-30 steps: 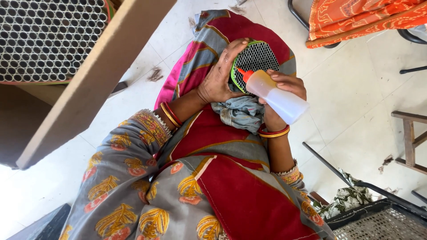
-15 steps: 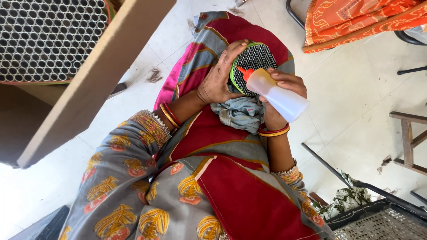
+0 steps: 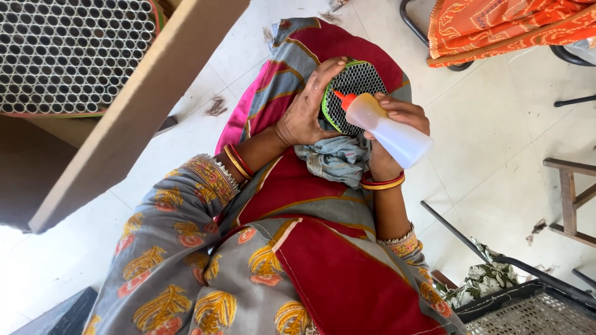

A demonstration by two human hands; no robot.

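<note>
My left hand (image 3: pixel 307 108) cups the left rim of a round green-edged bundle of small dark tubes (image 3: pixel 352 87), held on my lap over a crumpled grey-blue cloth (image 3: pixel 338 160). My right hand (image 3: pixel 392 133) grips a white squeeze bottle (image 3: pixel 391 131) with an orange nozzle; the nozzle tip touches the bundle's honeycomb face near its left side. Both wrists wear red and gold bangles. The bundle's lower part is hidden behind the bottle and my fingers.
A big cardboard box (image 3: pixel 133 118) filled with grey tubes (image 3: pixel 68 53) stands at the left. An orange patterned cloth (image 3: pixel 503 28) drapes over a chair at the top right. A wooden stool (image 3: pixel 571 198) and a mesh crate (image 3: pixel 534 310) sit at the right on the pale floor.
The bottle's nozzle has shifted slightly across the bundle's face; both hands keep their hold in nearly the same place.
</note>
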